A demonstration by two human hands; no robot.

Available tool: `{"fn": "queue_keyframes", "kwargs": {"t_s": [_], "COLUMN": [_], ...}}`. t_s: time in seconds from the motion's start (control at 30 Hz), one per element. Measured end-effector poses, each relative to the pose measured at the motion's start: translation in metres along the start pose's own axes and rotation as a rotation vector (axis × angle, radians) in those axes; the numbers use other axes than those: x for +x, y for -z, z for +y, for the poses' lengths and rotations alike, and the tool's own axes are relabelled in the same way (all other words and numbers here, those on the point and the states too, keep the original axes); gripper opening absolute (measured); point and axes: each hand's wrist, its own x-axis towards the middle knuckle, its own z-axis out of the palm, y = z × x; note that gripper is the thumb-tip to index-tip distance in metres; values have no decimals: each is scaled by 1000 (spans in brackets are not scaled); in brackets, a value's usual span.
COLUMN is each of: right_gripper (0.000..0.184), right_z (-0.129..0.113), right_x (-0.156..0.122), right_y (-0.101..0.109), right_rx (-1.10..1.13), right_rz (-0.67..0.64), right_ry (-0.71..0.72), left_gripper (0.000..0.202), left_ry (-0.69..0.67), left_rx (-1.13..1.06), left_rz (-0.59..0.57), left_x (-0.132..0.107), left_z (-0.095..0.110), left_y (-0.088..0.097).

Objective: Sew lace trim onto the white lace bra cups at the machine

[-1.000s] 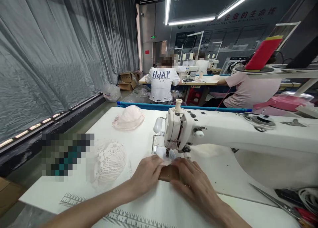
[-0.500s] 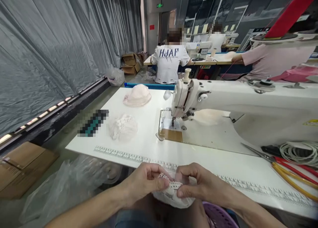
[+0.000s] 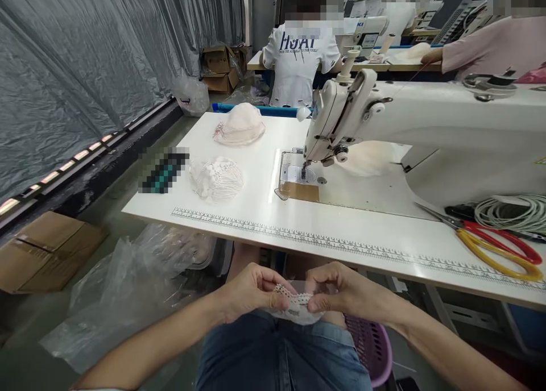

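My left hand [image 3: 249, 291] and my right hand [image 3: 341, 291] are both closed in a pinch on a small white lace-trimmed fabric piece [image 3: 294, 307], held over my lap below the table's front edge. The white sewing machine [image 3: 384, 118] stands on the white table [image 3: 341, 232], its needle area at the table's middle, well above and beyond my hands.
A white lace hat [image 3: 217, 178] and a pale pink hat [image 3: 239, 125] lie on the table's left. Scissors with red and yellow handles [image 3: 495, 243] and coiled cord [image 3: 512, 212] sit right. Plastic bags [image 3: 128, 288] and a cardboard box [image 3: 42, 252] lie on the floor left. People work at tables behind.
My hands left the needle plate and drew back to my lap, now pinching the lace piece. The view tilted down, so the table sits higher in frame.
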Motion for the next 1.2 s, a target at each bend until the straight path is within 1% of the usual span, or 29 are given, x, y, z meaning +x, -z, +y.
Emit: {"fn": "queue_keyframes", "kwargs": {"t_s": [0.1, 0.2, 0.3, 0.37, 0.47, 0.57, 0.63, 0.7, 0.73, 0.8, 0.87, 0.9, 0.93, 1.0, 1.03, 1.07, 1.1, 1.13, 1.17, 1.2], "right_gripper": [36, 39, 43, 42, 36, 31, 31, 33, 34, 38, 38, 36, 36, 46, 49, 48, 44, 44, 44, 44], "right_z": [1, 2, 10, 18, 27, 33, 42, 57, 66, 82, 88, 87, 84, 74, 69, 66, 63, 62, 62, 61], "right_x": [1, 2, 8, 13, 16, 8, -5, -22, -30, -45, -51, -49, -46, -32, -25, -18, -12, -8, -4, 0], "right_y": [-4, -8, -12, -16, -18, -13, -3, 8, 14, 20, 17, 13, 7, -7, -14, -21, -26, -30, -31, -30], "right_rx": [-18, 3, 30, 44, 120, 144, 91, -11, -92, -321, -491, -515, -501, -440, -414, -394, -375, -352, -333, -318], "right_rz": [22, 40, 33, 17, 35, 50, 73, 125, 169, 303, 425, 440, 425, 330, 287, 257, 264, 308, 320, 281], "right_ry": [-17, 9, 35, 22, -23, -22, -20, -43, -62, -108, -134, -119, -82, 26, 67, 81, 81, 78, 79, 82], "left_gripper": [41, 38, 37, 37, 36, 37, 37, 36, 36, 35, 34, 34, 34, 33, 33, 33, 34, 35, 37, 38], "left_ry": [-4, -8, -23, -13, 20, 56, 95, 135, 150, 171, 167, 157, 144, 109, 87, 69, 46, 29, 21, 7], "left_rx": [0, 7, 36, 66, 99, 110, 112, 116, 121, 142, 181, 202, 218, 229, 231, 237, 247, 265, 282, 283], "left_rz": [33, 1, -24, -10, 8, 9, -3, -29, -45, -79, -120, -139, -154, -160, -144, -116, -77, -22, 27, 78], "left_x": [4, 7, 9, 9, 9, 9, 10, 12, 13, 17, 22, 25, 27, 30, 29, 28, 26, 23, 19, 16], "left_z": [-6, -8, -9, -9, -11, -13, -14, -16, -17, -19, -20, -20, -20, -20, -19, -19, -20, -21, -22, -24], "left_y": [-1, -2, -2, -1, 3, 6, 9, 11, 12, 13, 12, 10, 9, 4, 3, 1, 0, 1, 2, 4]}}
